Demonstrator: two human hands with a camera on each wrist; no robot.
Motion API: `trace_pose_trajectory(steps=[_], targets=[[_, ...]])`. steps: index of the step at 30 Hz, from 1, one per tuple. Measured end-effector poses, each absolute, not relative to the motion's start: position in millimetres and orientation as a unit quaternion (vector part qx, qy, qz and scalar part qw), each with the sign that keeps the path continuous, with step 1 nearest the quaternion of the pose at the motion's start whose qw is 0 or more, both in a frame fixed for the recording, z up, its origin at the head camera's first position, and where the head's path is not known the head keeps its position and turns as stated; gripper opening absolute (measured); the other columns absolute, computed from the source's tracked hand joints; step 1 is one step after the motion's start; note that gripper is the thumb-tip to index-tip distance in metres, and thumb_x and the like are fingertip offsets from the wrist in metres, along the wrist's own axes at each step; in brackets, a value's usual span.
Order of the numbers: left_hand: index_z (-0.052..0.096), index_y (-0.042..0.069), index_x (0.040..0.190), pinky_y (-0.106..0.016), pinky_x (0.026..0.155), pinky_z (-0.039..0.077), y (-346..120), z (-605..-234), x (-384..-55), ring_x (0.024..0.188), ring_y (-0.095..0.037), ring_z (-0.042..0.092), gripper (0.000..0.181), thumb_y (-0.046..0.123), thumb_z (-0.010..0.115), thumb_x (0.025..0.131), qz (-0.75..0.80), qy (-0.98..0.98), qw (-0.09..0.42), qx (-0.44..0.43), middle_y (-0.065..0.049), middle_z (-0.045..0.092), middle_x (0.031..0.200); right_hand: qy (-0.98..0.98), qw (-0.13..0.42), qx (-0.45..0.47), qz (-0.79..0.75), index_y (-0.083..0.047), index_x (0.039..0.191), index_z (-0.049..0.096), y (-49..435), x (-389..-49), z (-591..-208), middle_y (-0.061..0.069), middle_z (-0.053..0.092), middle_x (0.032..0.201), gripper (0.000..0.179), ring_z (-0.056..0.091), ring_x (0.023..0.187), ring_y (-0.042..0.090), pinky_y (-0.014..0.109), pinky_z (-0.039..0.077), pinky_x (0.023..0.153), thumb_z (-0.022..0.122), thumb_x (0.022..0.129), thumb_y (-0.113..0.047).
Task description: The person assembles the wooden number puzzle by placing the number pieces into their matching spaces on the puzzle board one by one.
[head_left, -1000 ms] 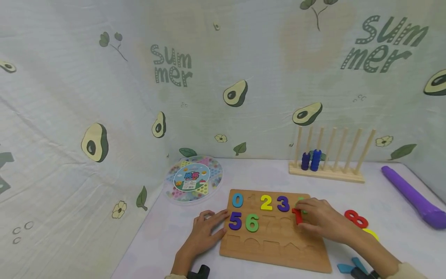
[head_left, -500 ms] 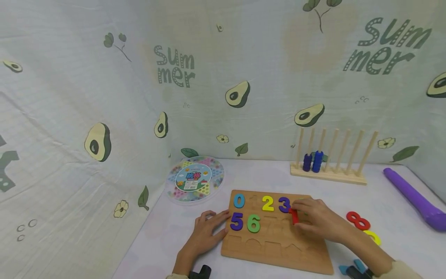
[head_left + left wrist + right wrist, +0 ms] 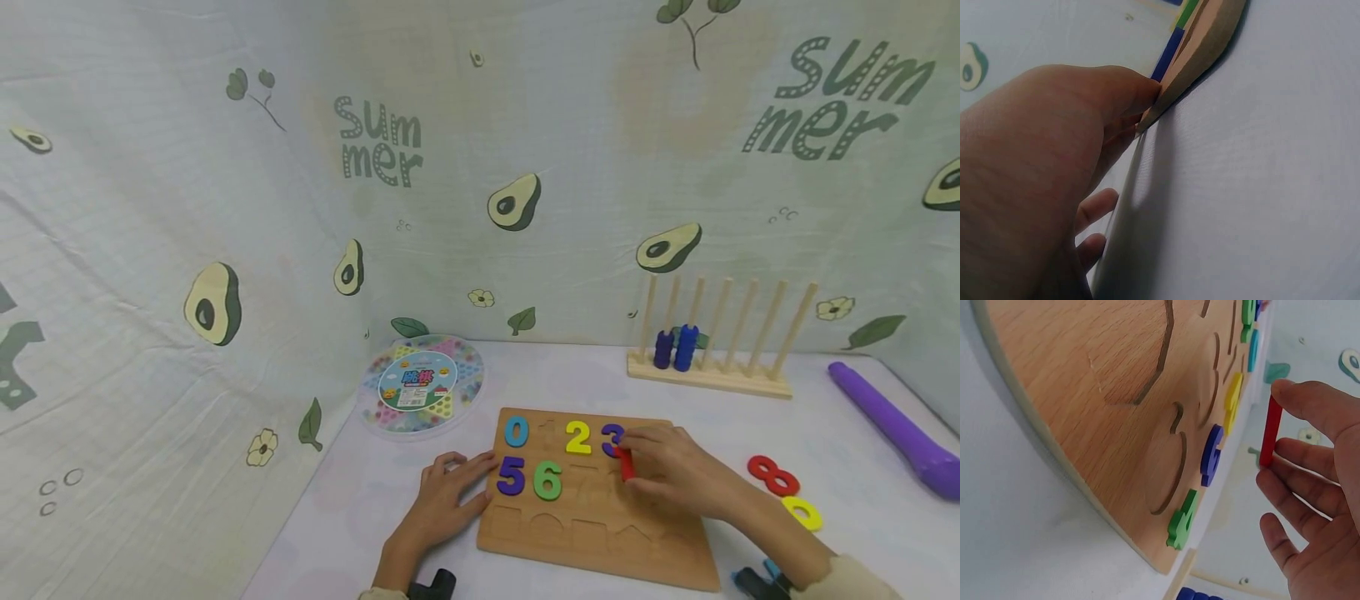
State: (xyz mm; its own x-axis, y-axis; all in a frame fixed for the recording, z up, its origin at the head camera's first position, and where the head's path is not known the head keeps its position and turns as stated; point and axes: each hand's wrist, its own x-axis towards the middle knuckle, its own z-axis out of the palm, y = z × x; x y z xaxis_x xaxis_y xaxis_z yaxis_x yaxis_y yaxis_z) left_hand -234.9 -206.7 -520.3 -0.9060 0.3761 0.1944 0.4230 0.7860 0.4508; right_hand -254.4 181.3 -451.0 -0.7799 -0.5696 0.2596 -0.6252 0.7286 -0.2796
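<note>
Over the wooden number board (image 3: 600,567), my right hand (image 3: 675,468) pinches a red number piece (image 3: 1271,431) between thumb and fingers. In the head view the piece stands just right of the purple 3 (image 3: 611,437), partly covering it; the right wrist view shows it edge-on, above the board. My left hand (image 3: 452,496) rests against the board's left edge, thumb and forefinger touching it. A blue 0 (image 3: 516,432), yellow 2 (image 3: 578,437), purple 5 (image 3: 511,476) and green 6 (image 3: 547,481) lie on the board. The green 4 (image 3: 1182,519) is hidden behind my right hand in the head view.
Right of the board lie a red 8 (image 3: 772,475) and a yellow piece (image 3: 802,513), near my right forearm. A peg rack (image 3: 708,377) with blue pieces stands at the back. A purple stick (image 3: 892,429) lies far right, a round game box (image 3: 420,383) back left.
My right hand has moved a little left across the board with the red number piece, from near the 4 to beside the 3. The left hand stays at the board's edge.
</note>
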Motion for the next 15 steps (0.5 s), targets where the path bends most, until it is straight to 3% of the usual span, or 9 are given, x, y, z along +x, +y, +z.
trace_pose_trajectory(steps=[15], targets=[[0.053, 0.032, 0.146, -0.052, 0.096, 0.028, -207.5, -520.9, -236.2, 0.127, -0.022, 0.036, 0.048, 0.047, 0.054, 0.100, -0.245, -0.946, 0.040, -0.207, 0.015, 0.045, 0.152, -0.919, 0.086, 0.343, 0.174, -0.010, 0.121, 0.072, 170.3, -260.8, -454.6, 0.009, 0.065, 0.127, 0.044, 0.053, 0.124, 0.035, 0.058, 0.035, 0.102, 0.083, 0.083, -0.029]])
